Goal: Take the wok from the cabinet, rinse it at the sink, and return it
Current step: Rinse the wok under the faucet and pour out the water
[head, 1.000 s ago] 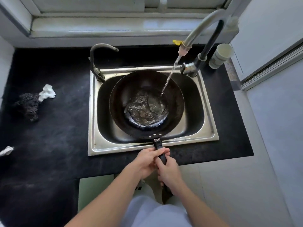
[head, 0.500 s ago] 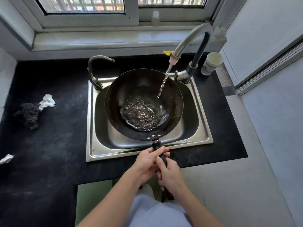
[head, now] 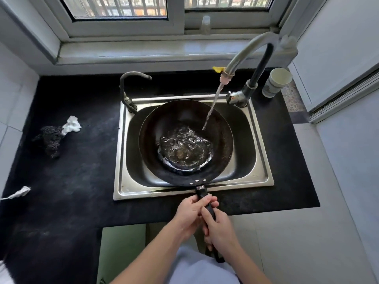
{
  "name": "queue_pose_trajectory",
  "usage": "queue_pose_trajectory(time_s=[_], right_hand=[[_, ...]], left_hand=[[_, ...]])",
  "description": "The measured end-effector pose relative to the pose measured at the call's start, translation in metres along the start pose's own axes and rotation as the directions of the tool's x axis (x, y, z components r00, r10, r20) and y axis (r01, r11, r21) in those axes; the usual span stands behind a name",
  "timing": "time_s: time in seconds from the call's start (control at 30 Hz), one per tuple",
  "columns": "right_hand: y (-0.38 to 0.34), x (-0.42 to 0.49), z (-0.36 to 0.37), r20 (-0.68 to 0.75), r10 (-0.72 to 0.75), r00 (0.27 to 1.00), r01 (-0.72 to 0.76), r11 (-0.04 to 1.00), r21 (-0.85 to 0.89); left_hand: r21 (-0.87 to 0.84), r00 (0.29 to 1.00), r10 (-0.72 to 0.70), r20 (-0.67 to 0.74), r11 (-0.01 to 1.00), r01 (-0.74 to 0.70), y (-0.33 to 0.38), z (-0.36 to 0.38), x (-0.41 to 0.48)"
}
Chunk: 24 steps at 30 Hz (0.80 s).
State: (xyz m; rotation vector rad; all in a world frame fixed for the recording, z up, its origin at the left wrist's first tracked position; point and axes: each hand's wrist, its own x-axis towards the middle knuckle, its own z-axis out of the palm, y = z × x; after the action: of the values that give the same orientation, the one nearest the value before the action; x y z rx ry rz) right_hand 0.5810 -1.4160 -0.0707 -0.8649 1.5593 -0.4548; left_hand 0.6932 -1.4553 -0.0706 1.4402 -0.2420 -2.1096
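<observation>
The dark round wok [head: 164, 128] sits over the steel sink [head: 262, 160], filling most of the basin. Water pools and ripples in the wok's bottom. A thin stream falls into it from the curved faucet [head: 244, 56] at the back right. The wok's black handle [head: 202, 194] reaches over the sink's front rim toward me. My left hand [head: 189, 214] grips the handle close to the wok. My right hand [head: 219, 228] grips it just behind, nearer my body. The handle's end pokes out below my right hand.
Black countertop [head: 67, 181] surrounds the sink. A dark scouring pad [head: 50, 138] and a white crumpled cloth [head: 71, 124] lie at the left. A second small tap [head: 129, 89] stands at the sink's back left. A grey cup [head: 276, 82] stands at the back right by the wall. A window is behind.
The wok has shifted slightly in the sink, its water sloshing. Both hands keep their grip on the handle. My view has tilted up, showing more of the window.
</observation>
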Motion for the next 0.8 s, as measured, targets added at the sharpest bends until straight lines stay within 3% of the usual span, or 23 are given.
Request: queue_pose_trajectory(time_s=[0.27, 0.57, 0.8], right_hand=[[-0.014, 0.014, -0.019, -0.040, 0.011, 0.999, -0.014, 0.997, -0.072], [-0.037, 0.014, -0.012, 0.046, -0.041, 0.998, 0.044, 0.996, -0.076], [-0.027, -0.001, 0.010, 0.059, -0.028, 0.998, 0.032, 0.997, -0.076]], left_hand=[[0.003, 1.000, 0.021, 0.001, 1.000, -0.021, 0.009, 0.021, 0.017], [-0.115, 0.996, 0.082, -0.040, 0.990, -0.087, 0.022, 0.011, 0.008], [-0.097, 0.995, 0.083, -0.058, 0.991, -0.088, 0.006, -0.016, -0.003]])
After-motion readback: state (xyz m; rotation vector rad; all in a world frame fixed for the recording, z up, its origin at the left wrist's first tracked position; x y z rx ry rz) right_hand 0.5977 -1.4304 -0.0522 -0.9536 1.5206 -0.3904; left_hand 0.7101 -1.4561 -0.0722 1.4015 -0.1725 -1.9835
